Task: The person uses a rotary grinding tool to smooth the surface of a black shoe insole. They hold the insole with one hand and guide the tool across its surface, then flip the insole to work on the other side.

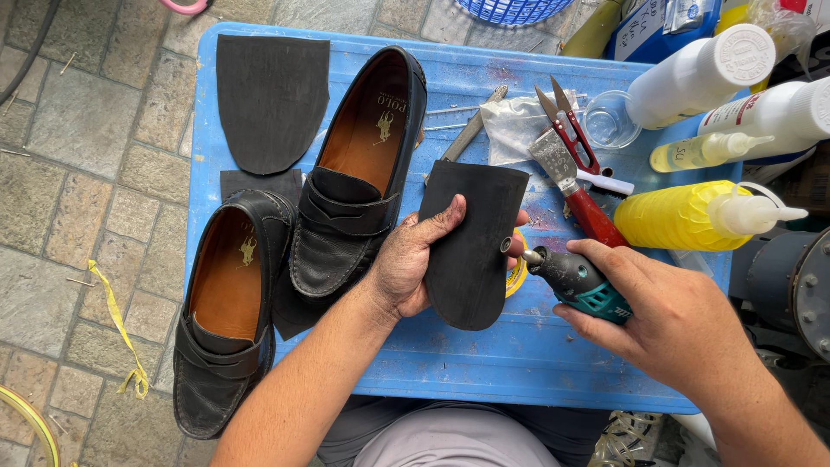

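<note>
From the head camera, a blue plastic table (484,363) fills the middle, its near edge running just above the person's lap and its left edge dropping to stone paving. The near strip of the table, below the hands, is bare; the left half is taken up by two black loafers. One loafer (363,173) lies wholly on the table, the other loafer (226,311) hangs over the left edge. A second black sole piece (271,99) lies flat at the far left corner. The right side is crowded: a yellow squeeze bottle (683,216) lies just beyond the right hand, white bottles (700,73) stand behind it, and red-handled snips (566,125) and a red-handled scraper (575,190) rest between the bottles and the sole.

The left hand (411,264) is closed around a black rubber sole piece (471,246), thumb across its front face, fingers behind, holding it up over the middle of the table. The sole is flat, matte and dark, straight along its top edge and rounded at the bottom.

The right hand (666,320) is wrapped around a small grey and teal rotary tool (575,281), whose tip (529,256) sits at the sole's right edge, touching or just beside it; which cannot be told.
</note>
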`<move>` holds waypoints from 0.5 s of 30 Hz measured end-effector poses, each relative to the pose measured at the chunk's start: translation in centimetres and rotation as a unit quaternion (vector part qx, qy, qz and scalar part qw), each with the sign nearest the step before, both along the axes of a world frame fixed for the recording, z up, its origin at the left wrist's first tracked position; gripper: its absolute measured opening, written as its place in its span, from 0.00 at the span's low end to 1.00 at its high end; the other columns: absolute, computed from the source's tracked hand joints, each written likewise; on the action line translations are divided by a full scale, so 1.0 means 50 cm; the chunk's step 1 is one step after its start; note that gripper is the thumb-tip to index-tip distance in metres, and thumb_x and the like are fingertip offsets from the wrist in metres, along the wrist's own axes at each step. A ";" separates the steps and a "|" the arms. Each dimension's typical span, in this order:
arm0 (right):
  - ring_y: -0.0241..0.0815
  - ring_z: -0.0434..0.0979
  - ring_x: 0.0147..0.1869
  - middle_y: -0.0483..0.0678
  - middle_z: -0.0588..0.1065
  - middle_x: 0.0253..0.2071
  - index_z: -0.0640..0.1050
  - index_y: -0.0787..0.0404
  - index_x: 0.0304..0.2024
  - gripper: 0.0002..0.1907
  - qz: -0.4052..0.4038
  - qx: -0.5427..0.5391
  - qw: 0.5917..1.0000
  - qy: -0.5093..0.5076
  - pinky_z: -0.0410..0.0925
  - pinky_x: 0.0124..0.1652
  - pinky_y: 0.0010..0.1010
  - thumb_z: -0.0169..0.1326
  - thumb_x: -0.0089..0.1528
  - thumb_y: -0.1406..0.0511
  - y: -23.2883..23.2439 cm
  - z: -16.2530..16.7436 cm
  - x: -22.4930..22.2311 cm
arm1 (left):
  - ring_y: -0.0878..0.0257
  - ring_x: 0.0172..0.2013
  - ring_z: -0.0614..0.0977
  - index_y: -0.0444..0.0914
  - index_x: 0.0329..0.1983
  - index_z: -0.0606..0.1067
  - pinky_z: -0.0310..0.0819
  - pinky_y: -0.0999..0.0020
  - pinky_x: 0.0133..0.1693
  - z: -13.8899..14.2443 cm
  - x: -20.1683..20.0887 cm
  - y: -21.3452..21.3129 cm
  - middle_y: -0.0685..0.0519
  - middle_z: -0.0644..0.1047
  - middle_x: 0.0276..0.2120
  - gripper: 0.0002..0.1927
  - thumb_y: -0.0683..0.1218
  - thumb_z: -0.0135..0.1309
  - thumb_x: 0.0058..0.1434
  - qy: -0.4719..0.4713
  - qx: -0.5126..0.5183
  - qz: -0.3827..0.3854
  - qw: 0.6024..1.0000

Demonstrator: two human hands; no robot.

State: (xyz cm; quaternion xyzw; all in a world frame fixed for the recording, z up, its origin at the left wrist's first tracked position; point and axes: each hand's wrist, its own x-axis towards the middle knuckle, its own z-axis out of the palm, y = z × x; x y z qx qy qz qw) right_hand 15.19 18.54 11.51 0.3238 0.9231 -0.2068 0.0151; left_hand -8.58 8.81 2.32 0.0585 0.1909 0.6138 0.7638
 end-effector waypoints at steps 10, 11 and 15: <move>0.52 0.80 0.30 0.48 0.78 0.35 0.77 0.55 0.55 0.36 0.107 -0.051 0.993 0.017 0.71 0.28 0.40 0.68 0.46 0.53 -0.026 -0.008 -0.006 | 0.55 0.45 0.85 0.26 0.64 0.70 0.84 0.61 0.46 -0.002 0.000 0.001 0.39 0.80 0.48 0.30 0.57 0.49 0.73 0.058 -0.017 0.005 0.998; 0.52 0.79 0.30 0.48 0.78 0.35 0.78 0.55 0.55 0.36 0.101 -0.052 0.993 0.027 0.71 0.28 0.40 0.67 0.46 0.53 -0.025 -0.006 -0.002 | 0.55 0.46 0.85 0.25 0.64 0.70 0.84 0.61 0.46 -0.001 0.000 0.001 0.39 0.80 0.48 0.30 0.56 0.49 0.74 0.044 -0.012 0.003 0.999; 0.49 0.80 0.34 0.46 0.76 0.33 0.77 0.53 0.59 0.36 0.036 0.009 0.999 -0.032 0.70 0.32 0.39 0.67 0.50 0.50 -0.012 0.002 0.008 | 0.55 0.44 0.85 0.26 0.64 0.70 0.84 0.61 0.46 -0.001 -0.003 -0.003 0.39 0.80 0.48 0.29 0.56 0.49 0.75 0.023 -0.014 -0.001 1.000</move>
